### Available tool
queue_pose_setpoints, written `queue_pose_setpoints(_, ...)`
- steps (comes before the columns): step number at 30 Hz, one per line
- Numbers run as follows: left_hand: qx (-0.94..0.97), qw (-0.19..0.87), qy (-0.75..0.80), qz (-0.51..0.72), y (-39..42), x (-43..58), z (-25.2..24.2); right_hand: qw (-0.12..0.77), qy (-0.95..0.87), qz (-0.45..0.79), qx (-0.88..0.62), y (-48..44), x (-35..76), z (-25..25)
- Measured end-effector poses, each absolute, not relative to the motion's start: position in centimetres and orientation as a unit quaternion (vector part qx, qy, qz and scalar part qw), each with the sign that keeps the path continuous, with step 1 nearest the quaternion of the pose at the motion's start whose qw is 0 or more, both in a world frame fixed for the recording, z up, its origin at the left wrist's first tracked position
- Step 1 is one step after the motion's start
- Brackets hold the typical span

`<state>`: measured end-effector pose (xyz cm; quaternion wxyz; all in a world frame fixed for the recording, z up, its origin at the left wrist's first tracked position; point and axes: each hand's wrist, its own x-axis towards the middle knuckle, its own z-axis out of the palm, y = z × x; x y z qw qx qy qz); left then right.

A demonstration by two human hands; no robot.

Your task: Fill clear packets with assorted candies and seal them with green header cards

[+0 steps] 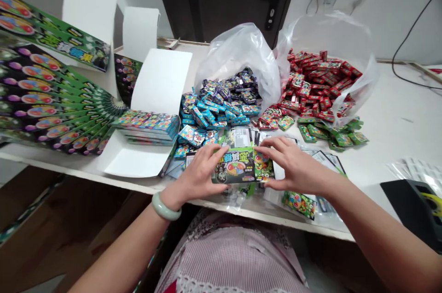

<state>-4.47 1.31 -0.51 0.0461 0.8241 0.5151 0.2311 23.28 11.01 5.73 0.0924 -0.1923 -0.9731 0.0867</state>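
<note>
My left hand (200, 172), with a pale green bangle at the wrist, grips the left end of a flat green and black printed box (236, 167) above the table's front edge. My right hand (297, 167) pinches a colourful green patterned piece (264, 166) at the box's right end between thumb and fingers. Whether that piece is a separate packet or part of the box I cannot tell. Under the hands lie printed cards and clear plastic sleeves (241, 137). Another green patterned packet (299, 204) rests below my right forearm.
Small blue boxes (207, 113) and purple boxes (238, 85) spill from a plastic bag (241, 44). Red boxes (317, 76) fill another, with green ones (331, 134) in front. Left stand an open white carton (138, 159) and fanned printed boxes (58, 99). A black object (410, 210) sits right.
</note>
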Motion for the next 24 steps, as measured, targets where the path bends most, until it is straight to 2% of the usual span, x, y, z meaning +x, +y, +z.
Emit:
queue_pose_setpoints(12,0.809,0.101,0.522,0.252,0.4,-4.5,-0.1,0.087,-0.968,0.157,-0.175,10.7,22.9,6.2)
queue_pose_setpoints(19,0.794,0.114,0.536,0.262,0.3,-5.0,0.3,0.145,-0.958,0.163,-0.187,10.6,22.9,5.9)
queue_pose_setpoints(24,0.802,0.105,0.529,0.257,0.0,-4.5,0.3,0.104,-0.962,0.197,-0.158,11.1,22.6,6.1)
